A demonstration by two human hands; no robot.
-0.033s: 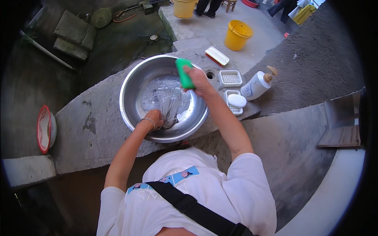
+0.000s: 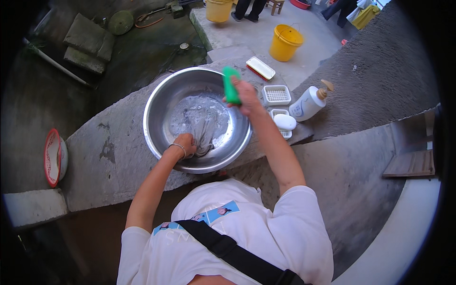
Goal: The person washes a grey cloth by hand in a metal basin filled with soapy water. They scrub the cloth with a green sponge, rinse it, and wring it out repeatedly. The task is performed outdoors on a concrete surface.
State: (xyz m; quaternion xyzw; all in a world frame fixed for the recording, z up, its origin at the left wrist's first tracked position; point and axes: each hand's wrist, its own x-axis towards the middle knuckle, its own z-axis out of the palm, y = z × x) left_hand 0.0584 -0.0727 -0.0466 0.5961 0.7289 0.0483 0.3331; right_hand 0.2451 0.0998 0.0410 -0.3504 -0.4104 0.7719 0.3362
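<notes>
Over the upper right rim of a metal basin (image 2: 159,111), the right hand (image 2: 245,98) grasps a green block (image 2: 231,86), its fingers wrapped round the right side and its long axis pointing away from the body; the kind of block cannot be told. Within the basin, at its near left side, the left hand (image 2: 186,144) is clenched on the edge of a grey cloth (image 2: 205,137), which lies in folds on the basin floor beside whitish suds (image 2: 192,108). A bracelet (image 2: 179,147) circles the left wrist. The basin stands on a concrete ledge (image 2: 102,147). To its right are two white soap dishes, the farther one (image 2: 277,96) bearing only its grid, the nearer one (image 2: 287,134) carrying a white bar of soap (image 2: 284,122). Just beside them a white pump bottle (image 2: 306,103) with a tan nozzle leans to the right. Beyond the dishes lies a white-backed brush (image 2: 261,68), red bristles downward. At the far left, a red-rimmed bowl (image 2: 53,157) is tilted on its side. On the paved ground beyond the ledge stand a yellow bucket (image 2: 286,43), a second bucket (image 2: 218,11) and, between them and farther back, the legs (image 2: 248,8) of another person.
</notes>
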